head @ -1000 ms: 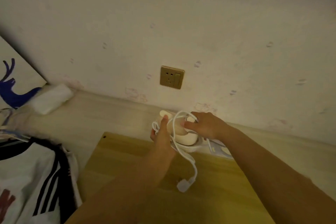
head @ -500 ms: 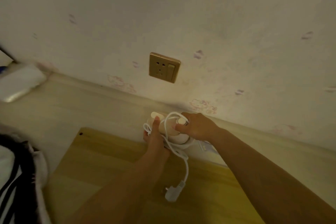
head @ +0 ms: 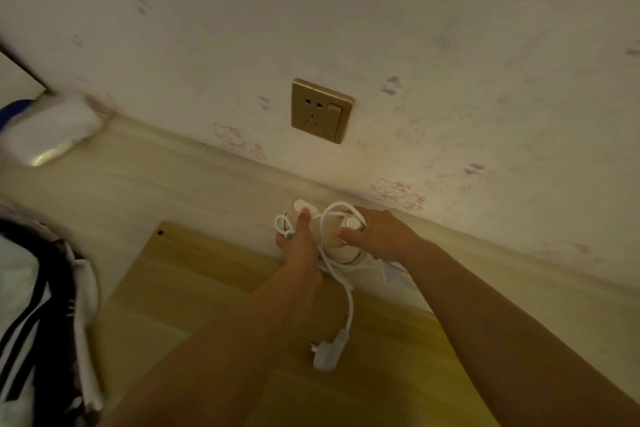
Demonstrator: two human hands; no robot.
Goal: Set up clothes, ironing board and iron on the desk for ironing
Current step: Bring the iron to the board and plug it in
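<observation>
Hands meet at the far edge of the wooden ironing board [head: 214, 305], about one o'clock from frame centre. The left hand [head: 299, 250] curls round the near side of the small cream iron [head: 332, 236], thumb up along it; the right hand [head: 379, 236] grips the other end, fingers wrapped by its round knob. The white cord [head: 341, 282] loops over the iron and trails toward six o'clock, its plug [head: 327, 355] lying loose on the board. The wall socket [head: 321, 110] sits at twelve, empty. Striped clothes [head: 41, 305] lie at nine o'clock.

Against the earlier frames, the iron and both grips have barely shifted; mainly the view has swung, bringing the clothes back in. Likely the cord is being unwound, plugging in remaining.
</observation>
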